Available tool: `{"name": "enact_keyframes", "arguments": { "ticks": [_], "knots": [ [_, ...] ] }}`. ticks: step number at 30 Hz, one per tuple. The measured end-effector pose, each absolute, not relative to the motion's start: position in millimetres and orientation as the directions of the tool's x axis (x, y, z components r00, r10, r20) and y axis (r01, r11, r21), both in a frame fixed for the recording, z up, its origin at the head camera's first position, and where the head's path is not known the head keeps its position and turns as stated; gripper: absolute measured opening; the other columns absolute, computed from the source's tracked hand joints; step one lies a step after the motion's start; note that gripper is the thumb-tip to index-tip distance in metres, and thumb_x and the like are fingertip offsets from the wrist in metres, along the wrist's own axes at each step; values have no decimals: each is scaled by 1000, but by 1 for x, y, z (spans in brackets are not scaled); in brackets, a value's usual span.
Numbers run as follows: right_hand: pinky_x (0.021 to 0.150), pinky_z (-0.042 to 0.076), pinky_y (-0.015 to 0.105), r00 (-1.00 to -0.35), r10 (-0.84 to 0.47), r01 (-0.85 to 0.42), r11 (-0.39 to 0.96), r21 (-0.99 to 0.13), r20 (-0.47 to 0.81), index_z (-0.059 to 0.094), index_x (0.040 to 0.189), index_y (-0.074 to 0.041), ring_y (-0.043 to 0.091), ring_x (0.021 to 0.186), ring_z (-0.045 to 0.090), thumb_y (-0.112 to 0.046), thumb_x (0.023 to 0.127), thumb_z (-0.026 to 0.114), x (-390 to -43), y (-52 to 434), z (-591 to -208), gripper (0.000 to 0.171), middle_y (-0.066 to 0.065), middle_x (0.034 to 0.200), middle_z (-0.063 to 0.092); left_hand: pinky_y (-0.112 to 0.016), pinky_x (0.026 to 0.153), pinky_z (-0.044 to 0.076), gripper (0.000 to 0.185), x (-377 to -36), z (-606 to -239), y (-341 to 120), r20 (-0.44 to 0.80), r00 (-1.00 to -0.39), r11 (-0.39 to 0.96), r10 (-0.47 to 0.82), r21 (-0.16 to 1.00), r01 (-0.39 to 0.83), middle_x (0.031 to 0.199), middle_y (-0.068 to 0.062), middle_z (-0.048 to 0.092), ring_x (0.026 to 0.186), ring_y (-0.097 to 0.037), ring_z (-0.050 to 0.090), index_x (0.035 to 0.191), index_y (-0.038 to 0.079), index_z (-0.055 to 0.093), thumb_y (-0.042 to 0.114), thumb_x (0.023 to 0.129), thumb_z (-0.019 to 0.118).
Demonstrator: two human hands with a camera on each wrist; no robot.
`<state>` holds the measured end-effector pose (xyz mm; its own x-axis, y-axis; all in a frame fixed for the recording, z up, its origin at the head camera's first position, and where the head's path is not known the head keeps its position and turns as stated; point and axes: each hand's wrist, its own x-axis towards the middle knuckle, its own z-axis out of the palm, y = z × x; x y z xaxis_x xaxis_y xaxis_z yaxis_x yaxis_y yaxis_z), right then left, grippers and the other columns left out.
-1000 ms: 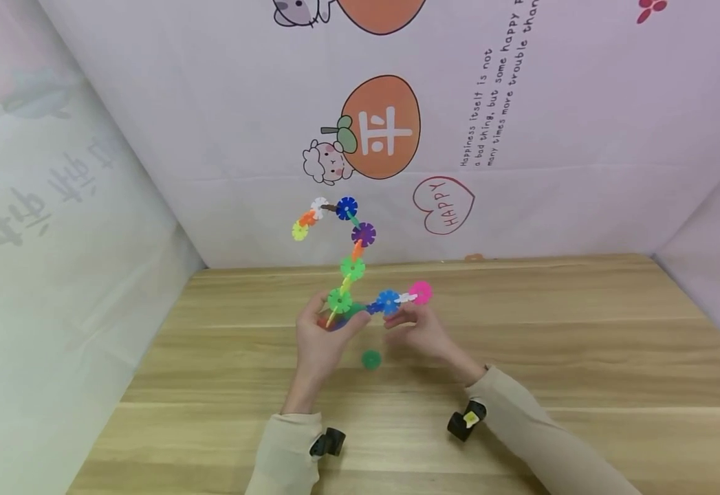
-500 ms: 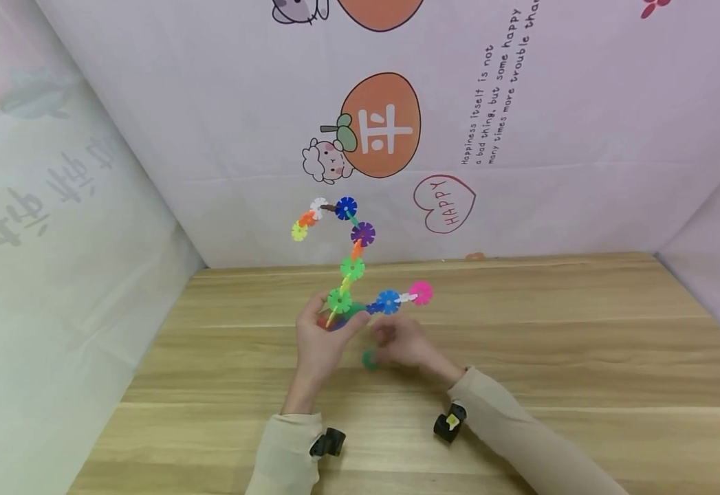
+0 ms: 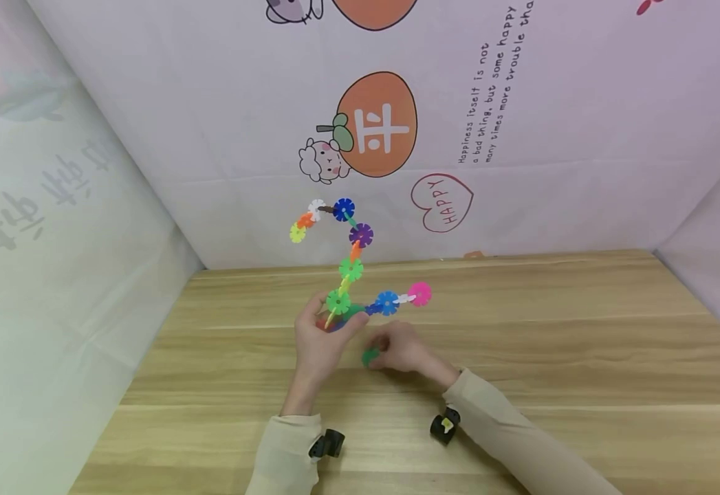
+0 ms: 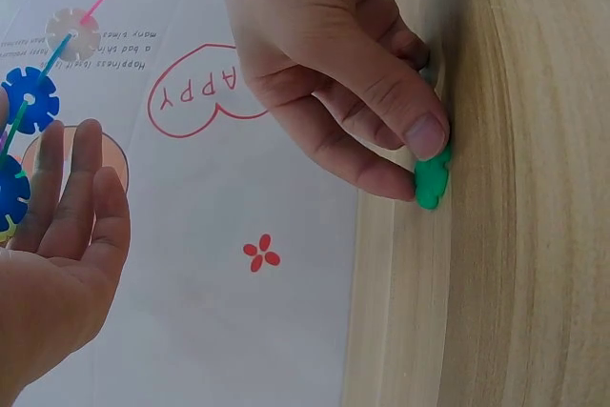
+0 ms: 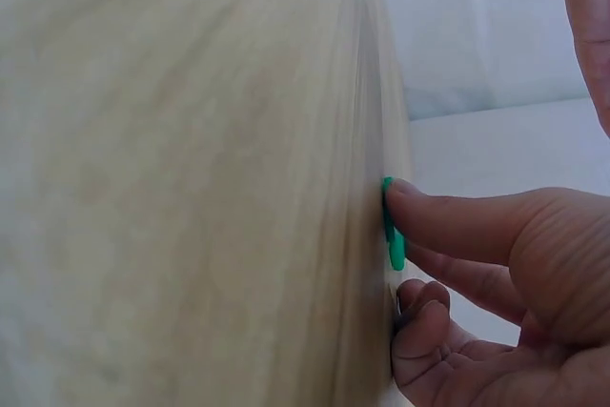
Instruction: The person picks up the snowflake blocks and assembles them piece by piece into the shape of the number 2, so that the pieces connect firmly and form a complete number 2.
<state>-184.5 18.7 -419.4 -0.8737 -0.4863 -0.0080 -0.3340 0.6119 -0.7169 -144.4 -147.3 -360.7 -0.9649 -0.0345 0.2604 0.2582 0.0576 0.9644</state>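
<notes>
My left hand (image 3: 319, 347) grips the lower part of a chain of slotted plastic snowflake discs (image 3: 351, 269), raised over the table. The chain curves up past purple (image 3: 361, 235) and dark blue discs to a yellow-green end (image 3: 298, 233). Another arm of it runs right to a pink disc (image 3: 420, 293); a few discs in the palm are partly hidden. Down at the tabletop, the thumb and a finger of my right hand (image 3: 404, 346) pinch a loose green snowflake disc (image 4: 432, 181). In the right wrist view that green disc (image 5: 396, 247) stands tilted beside the thumb tip.
A wood-grain table (image 3: 551, 344) extends to both sides of the hands. Printed white cloth (image 3: 242, 137) rises along its back edge, and pale side panels (image 3: 38, 309) flank it. A black camera (image 3: 327, 444) is strapped at each wrist.
My right hand has come down and left from beside the chain's right arm to the loose green disc and now pinches it. The left hand and the chain have stayed nearly still.
</notes>
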Motion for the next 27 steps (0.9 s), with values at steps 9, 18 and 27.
{"name": "enact_keyframes", "arguments": {
  "ticks": [9,18,27],
  "knots": [
    [62,47,27,-887,-461,-317,598,-736,7,59,87,-11,13,69,52,-5,77,78,-179,19,-419,22,0,79,60,-21,43,29,28,-145,-360,-148,247,-969,42,-24,968,246,66,-8,55,48,-12,40,99,9,59,22,82,78],
    [54,48,22,-858,-494,-386,443,-809,139,59,87,-5,9,59,57,4,82,69,-173,34,-414,14,5,75,67,-22,42,25,28,-145,-360,-148,240,-970,28,-22,970,240,60,-10,45,45,-12,33,98,11,60,24,81,78],
    [66,55,29,-900,-398,-335,373,-865,177,57,87,-3,22,77,68,5,84,67,-167,54,-396,13,13,85,70,-23,53,46,34,-145,-360,-149,242,-969,43,-42,970,240,79,-8,68,61,-15,58,102,7,60,25,80,79]
  ]
}}
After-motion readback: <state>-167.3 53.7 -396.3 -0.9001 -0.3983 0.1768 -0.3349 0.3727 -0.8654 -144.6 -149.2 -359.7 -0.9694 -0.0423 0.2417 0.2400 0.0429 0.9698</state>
